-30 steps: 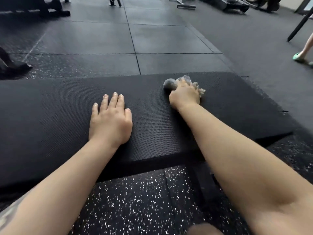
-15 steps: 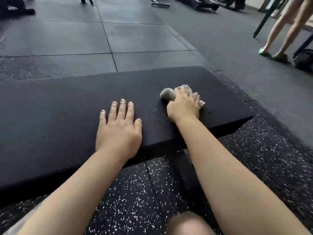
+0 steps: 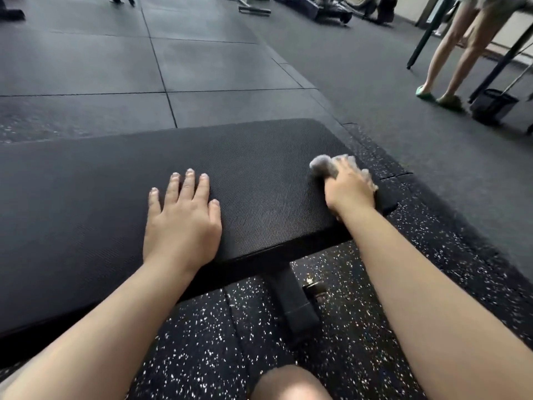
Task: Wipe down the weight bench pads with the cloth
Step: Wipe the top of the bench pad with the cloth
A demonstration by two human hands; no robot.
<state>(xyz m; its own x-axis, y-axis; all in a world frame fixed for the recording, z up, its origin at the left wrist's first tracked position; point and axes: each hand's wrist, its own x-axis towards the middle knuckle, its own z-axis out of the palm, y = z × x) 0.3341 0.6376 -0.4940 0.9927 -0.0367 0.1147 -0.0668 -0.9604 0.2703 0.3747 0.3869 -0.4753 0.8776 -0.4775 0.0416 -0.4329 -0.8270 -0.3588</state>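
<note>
Basically, left hand (image 3: 184,217) lay flat on the bench pad (image 3: 259,174), fingers spread, holding nothing, just bracing. To the right, right hand (image 3: 350,189) was closed on the bunched grey cloth (image 3: 321,166), w/ it at the pad's right end. Risk: cloth sliding off that edge, wiping floor (image 3: 432,226) instead.

The black bench pad (image 3: 259,174) bears both hands and a cloth (image 3: 323,166).

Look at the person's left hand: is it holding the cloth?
No. The left hand lies flat and empty on the bench pad, while the right hand grips the cloth.
</note>
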